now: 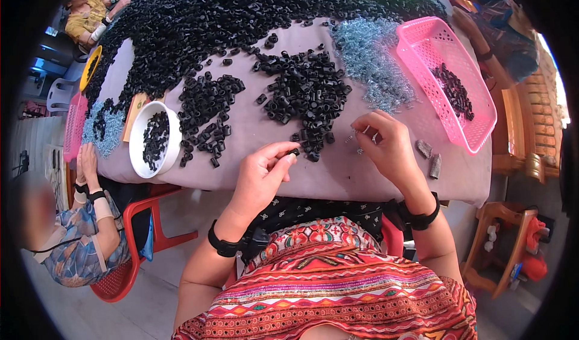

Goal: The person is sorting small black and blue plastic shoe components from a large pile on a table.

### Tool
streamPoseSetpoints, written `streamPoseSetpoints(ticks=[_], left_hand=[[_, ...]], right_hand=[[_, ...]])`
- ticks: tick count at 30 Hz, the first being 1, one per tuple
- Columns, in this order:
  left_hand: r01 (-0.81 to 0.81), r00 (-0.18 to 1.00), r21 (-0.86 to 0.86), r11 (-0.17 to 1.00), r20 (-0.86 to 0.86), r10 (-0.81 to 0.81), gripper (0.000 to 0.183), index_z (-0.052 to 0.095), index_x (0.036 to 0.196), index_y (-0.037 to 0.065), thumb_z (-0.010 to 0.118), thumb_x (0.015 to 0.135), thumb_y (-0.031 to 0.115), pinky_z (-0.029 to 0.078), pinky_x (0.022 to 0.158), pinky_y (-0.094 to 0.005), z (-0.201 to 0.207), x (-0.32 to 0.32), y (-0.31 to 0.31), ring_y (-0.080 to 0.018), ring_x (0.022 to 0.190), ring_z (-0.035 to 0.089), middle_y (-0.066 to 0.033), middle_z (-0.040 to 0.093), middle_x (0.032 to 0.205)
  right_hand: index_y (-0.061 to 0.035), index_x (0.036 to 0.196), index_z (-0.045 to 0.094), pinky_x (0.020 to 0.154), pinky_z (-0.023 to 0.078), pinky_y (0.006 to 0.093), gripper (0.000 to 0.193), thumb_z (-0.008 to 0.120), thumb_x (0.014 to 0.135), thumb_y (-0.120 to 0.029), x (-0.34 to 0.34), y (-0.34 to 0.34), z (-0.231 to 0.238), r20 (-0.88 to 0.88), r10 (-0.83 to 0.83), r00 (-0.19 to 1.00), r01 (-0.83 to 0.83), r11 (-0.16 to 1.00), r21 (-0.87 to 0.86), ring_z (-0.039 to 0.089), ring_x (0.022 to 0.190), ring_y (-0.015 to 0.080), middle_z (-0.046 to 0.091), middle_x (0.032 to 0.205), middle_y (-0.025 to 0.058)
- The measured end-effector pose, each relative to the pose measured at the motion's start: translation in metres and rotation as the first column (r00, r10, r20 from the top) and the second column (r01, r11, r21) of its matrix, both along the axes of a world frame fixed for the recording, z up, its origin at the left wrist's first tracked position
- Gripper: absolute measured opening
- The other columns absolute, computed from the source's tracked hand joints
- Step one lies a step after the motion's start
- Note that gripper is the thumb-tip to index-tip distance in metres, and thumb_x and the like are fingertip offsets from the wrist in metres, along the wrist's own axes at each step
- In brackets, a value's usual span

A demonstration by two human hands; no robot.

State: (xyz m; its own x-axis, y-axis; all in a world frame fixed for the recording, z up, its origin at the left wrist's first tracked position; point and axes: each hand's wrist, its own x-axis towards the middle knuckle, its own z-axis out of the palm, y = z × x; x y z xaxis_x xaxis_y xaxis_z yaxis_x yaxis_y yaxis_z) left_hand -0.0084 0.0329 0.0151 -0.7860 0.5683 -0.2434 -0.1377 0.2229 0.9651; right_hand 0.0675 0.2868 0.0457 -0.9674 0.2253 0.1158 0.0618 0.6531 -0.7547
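Note:
My left hand (261,174) pinches a small black plastic piece (294,152) between thumb and fingertips, just above the cloth. To its right, my right hand (386,146) has its fingers curled in, with small silvery metal pieces (360,151) at the fingertips; their exact kind is too small to tell. Beyond and between the hands lies a heap of short black tubular pieces (307,90). Farther off, to the right of that heap, spreads a pile of small silvery pieces (374,56). Two grey stubby lumps (429,158) rest beside my right hand.
A pink perforated basket (416,69) with black pieces stands at the right. At the left is a white bowl (172,153) of black pieces. A large black heap (199,20) covers the table's far side. Other people sit around, one near a red chair (136,219) at left.

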Motion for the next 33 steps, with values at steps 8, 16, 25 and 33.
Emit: streamPoseSetpoints(ticks=[8,16,25,33], left_hand=[[0.027,0.981,0.253,0.967,0.178,-0.074,0.020,0.063,0.116,0.000,0.060,0.097,0.003,0.051,0.068,-0.0207,0.001,0.002,0.001,-0.0055,0.073,0.061,-0.0071,0.072,0.100],[0.132,0.978,-0.040,0.990,-0.160,-0.137,0.018,0.065,0.112,-0.001,0.062,0.094,0.001,0.051,0.066,-0.0228,0.009,0.010,-0.003,-0.0071,0.072,0.062,-0.0031,0.069,0.089],[0.241,0.890,-0.041,0.970,-0.389,-0.238,0.018,0.067,0.110,-0.001,0.064,0.092,0.001,0.051,0.066,-0.0254,0.000,0.016,-0.005,-0.0080,0.069,0.061,-0.0049,0.066,0.082],[0.232,0.966,0.006,0.973,-0.122,-0.229,0.017,0.067,0.108,-0.001,0.065,0.092,0.001,0.052,0.067,-0.0246,0.000,0.018,-0.009,-0.0085,0.072,0.063,-0.0039,0.068,0.086]], right_hand=[[-0.0012,0.099,0.069,0.060,0.049,0.0279,0.014,0.065,0.086,0.002,-0.002,-0.051,0.013,-0.067,0.159,0.985,-0.171,0.954,-0.247,0.061,0.067,0.0157,0.065,0.084,0.0091],[-0.0003,0.110,0.066,0.066,0.053,0.0280,0.027,0.066,0.084,0.005,-0.006,-0.062,0.016,-0.034,0.286,0.958,-0.288,0.951,-0.109,0.065,0.071,0.0145,0.067,0.084,0.0075],[-0.0019,0.106,0.066,0.068,0.054,0.0360,0.025,0.063,0.082,0.004,0.009,-0.064,0.009,0.062,0.317,0.946,-0.297,0.929,-0.220,0.067,0.075,0.0312,0.067,0.086,0.0145],[-0.0010,0.110,0.065,0.064,0.052,0.0257,0.028,0.071,0.083,0.004,0.005,-0.063,0.014,0.122,0.330,0.936,-0.291,0.920,-0.261,0.064,0.069,0.0105,0.068,0.082,0.0042]])
